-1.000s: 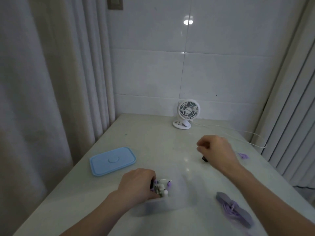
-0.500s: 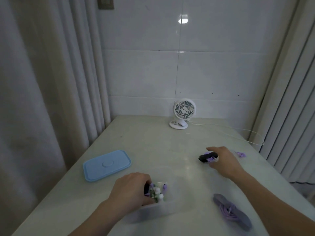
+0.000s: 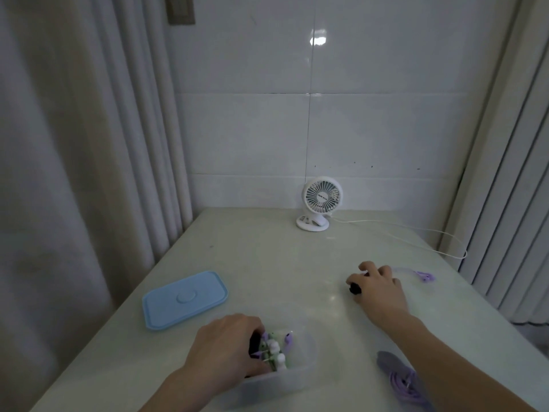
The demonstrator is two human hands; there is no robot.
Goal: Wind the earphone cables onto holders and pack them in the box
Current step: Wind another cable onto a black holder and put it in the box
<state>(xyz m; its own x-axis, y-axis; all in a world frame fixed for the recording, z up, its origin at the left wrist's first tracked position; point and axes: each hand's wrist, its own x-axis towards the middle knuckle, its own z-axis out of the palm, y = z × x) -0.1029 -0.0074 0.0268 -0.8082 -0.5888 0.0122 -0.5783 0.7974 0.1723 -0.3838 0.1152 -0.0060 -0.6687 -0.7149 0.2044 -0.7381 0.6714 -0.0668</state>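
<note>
Earphone cable (image 3: 423,275) trails on the bench (image 3: 267,263) beyond the right hand (image 3: 378,289), whose fingers close on a dark holder (image 3: 354,288); left hand (image 3: 228,344) tucks a wound set into the box (image 3: 297,379). Lift gently, avoiding snags.

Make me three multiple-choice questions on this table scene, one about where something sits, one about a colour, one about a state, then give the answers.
1. Where does the small fan stand?
A. at the far edge of the table, by the tiled wall
B. inside the clear box
C. on the blue lid

2. What colour is the lid lying on the table?
A. red
B. light blue
C. black

3. What state is the clear box in?
A. shut with its lid on
B. open, with the left hand in it
C. upside down

Answers: 1 A, the fan stands by the wall tiles. 2 B, the lid is pale blue. 3 B, the lid lies apart to the left and the hand reaches into the box.
</note>
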